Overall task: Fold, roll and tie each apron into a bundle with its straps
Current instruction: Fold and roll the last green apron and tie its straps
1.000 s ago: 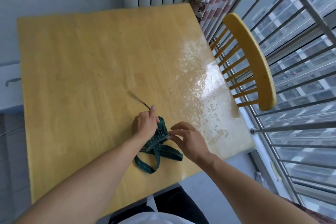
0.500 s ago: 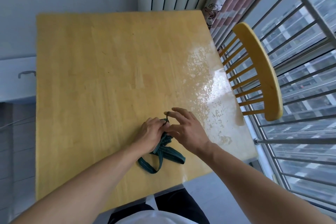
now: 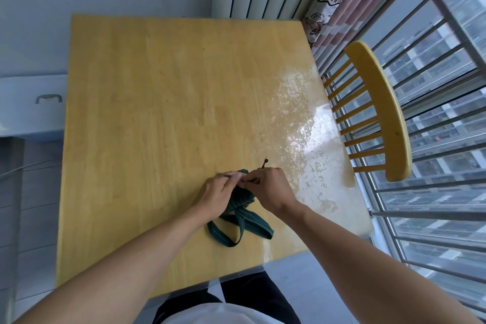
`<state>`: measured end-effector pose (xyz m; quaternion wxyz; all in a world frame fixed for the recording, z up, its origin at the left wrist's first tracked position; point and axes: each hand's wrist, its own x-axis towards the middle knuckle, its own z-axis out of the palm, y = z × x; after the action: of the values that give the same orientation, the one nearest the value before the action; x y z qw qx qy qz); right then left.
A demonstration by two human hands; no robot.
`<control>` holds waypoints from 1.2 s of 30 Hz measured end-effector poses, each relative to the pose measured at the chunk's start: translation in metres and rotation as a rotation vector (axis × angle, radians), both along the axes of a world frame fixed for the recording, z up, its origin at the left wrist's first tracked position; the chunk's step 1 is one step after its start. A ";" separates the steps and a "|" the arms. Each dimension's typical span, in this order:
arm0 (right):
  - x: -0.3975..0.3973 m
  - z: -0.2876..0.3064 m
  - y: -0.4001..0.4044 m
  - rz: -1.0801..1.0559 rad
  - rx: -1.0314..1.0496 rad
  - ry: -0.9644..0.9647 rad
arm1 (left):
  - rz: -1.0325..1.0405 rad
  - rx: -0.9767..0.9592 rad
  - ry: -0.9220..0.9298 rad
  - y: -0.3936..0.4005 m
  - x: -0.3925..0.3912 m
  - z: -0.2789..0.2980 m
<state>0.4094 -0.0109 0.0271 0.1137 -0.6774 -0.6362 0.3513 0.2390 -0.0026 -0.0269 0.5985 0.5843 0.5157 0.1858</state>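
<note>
Rolled dark-green striped fabric apron bundle (image 3: pixel 240 198) at table's (image 3: pixel 157 113) 5 o'clock | left hand (image 3: pixel 217 196), right hand (image 3: pixel 271 189) pinched thin strap ends (image 3: pixel 264 163) | tying looked underway; wide loop (image 3: pixel 236 229) loose.

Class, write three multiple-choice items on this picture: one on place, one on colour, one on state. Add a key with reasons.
1. Where is the apron bundle?
A. near table edge
B. on the chair
C. on the floor

2. What colour is the apron?
A. red
B. dark green, striped
C. white

3. What are the hands doing?
A. resting flat
B. holding a cup
C. pinching thin straps

Key: 1 A, it lies on the table near the person; 2 B, the wide loop shows it; 3 C, left hand and right hand meet over it.
</note>
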 end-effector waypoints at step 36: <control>-0.001 -0.012 -0.004 -0.025 -0.103 -0.142 | 0.220 0.141 0.197 -0.018 -0.005 -0.003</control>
<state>0.4080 -0.0149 0.0146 0.0380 -0.7134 -0.6152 0.3333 0.2340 -0.0206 -0.0303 0.4785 0.5801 0.6185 0.2279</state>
